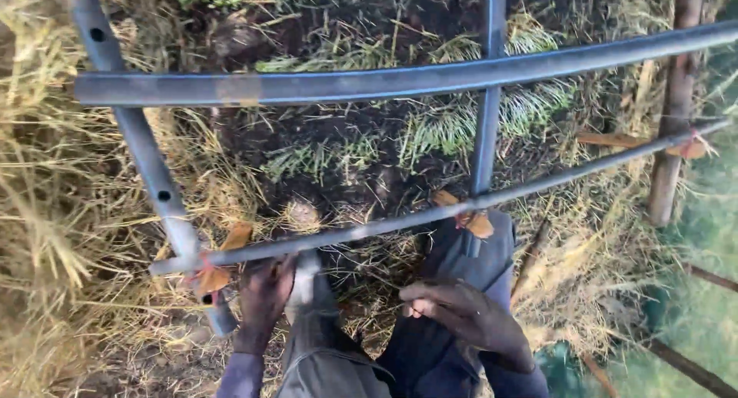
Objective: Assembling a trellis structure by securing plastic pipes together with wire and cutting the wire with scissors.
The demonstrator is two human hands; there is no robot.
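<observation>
Outdoors, prob. a farm plot: dry straw (46, 236), dark soil (323, 129), grass tufts (446, 125), wooden post (673, 113).

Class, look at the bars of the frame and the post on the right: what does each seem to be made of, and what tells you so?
The frame bars look like metal tubing: smooth, round, dull blue-grey with a faint sheen, and the left upright has punched holes. The post looks like bare wood: brown, rough and slightly uneven. The left hand reaches up to the thin lower bar.
</observation>
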